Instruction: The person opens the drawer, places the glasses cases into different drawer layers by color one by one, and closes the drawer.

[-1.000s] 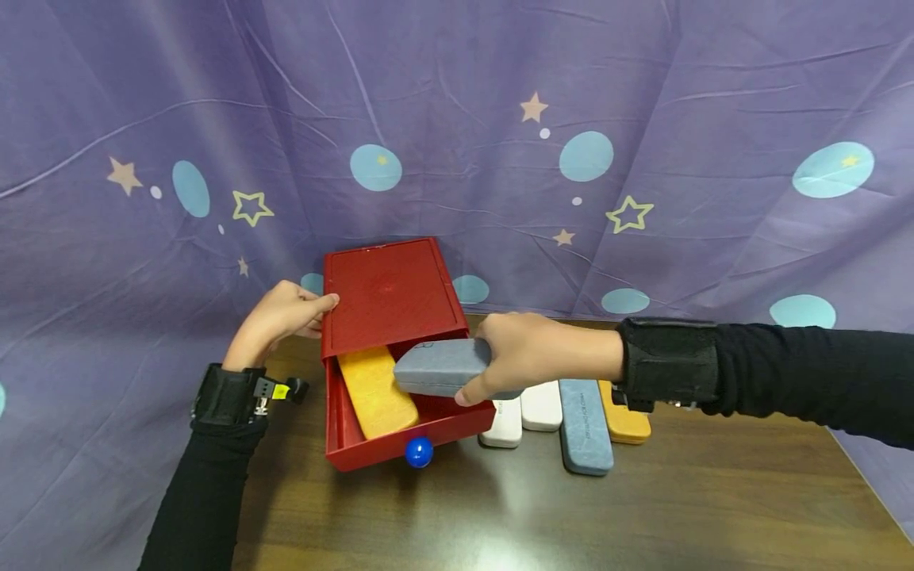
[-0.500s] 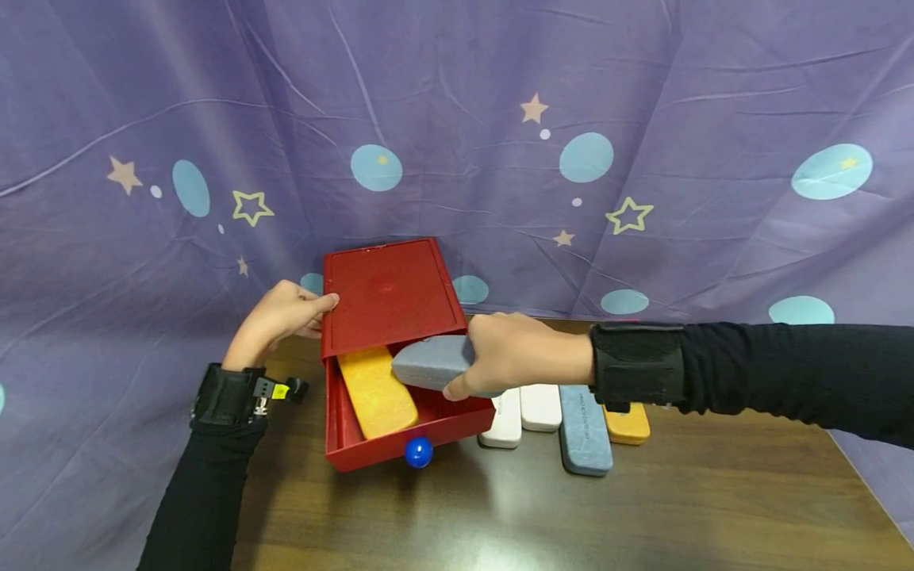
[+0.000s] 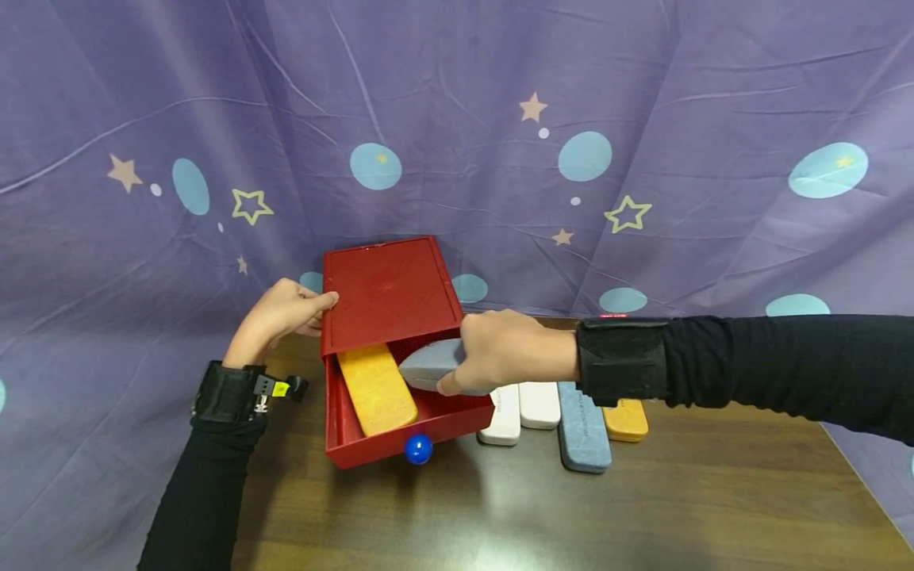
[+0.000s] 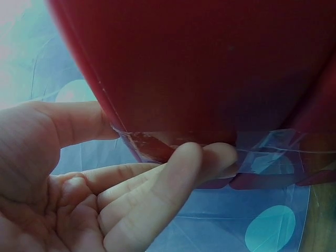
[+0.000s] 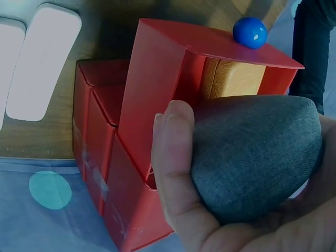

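Grey case over the open red drawer
Right hand (image 3: 500, 349) grasps the grey case (image 3: 432, 366) at frame centre; left hand (image 3: 274, 317) fingers curl on the red box (image 3: 385, 289) edge

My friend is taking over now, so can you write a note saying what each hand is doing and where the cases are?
Left hand steadies the red box at its left edge.
Right hand grips the grey case, tilted over the open drawer, not yet laid down.
Done: the yellow case lies in the drawer.
Left: two white cases, a blue case and an orange case wait on the table.
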A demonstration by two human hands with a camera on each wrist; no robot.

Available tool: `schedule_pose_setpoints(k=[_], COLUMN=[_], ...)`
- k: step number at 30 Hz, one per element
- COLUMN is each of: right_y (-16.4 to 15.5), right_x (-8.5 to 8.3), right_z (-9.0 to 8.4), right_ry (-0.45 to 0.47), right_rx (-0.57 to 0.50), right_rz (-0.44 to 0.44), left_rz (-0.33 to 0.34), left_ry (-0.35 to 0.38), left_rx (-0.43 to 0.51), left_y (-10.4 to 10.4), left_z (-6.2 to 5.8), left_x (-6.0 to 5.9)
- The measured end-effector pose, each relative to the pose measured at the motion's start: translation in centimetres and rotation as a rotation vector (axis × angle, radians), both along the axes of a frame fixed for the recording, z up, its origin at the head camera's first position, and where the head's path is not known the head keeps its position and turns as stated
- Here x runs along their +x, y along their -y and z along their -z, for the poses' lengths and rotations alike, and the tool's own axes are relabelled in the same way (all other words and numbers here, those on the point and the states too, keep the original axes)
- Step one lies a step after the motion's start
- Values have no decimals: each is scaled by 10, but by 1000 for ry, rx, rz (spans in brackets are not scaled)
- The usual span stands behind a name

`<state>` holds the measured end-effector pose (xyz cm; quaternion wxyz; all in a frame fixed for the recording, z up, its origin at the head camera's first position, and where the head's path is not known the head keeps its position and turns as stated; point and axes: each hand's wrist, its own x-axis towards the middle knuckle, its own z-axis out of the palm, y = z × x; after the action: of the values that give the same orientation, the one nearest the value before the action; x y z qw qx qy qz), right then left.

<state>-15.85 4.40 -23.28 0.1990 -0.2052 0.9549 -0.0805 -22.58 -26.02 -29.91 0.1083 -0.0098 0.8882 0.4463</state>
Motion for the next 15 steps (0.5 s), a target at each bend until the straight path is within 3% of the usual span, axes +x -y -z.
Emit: schedule_pose_setpoints(k=[15], right_y=[19], right_x=[1], right_z=[3], right_ry=[-53], right_rx=[90], right_rz=[-26], left_rz=[4], left_ry=[-17], left_rx=[20], left_y=[1], left_z=[2], left_x=[-1])
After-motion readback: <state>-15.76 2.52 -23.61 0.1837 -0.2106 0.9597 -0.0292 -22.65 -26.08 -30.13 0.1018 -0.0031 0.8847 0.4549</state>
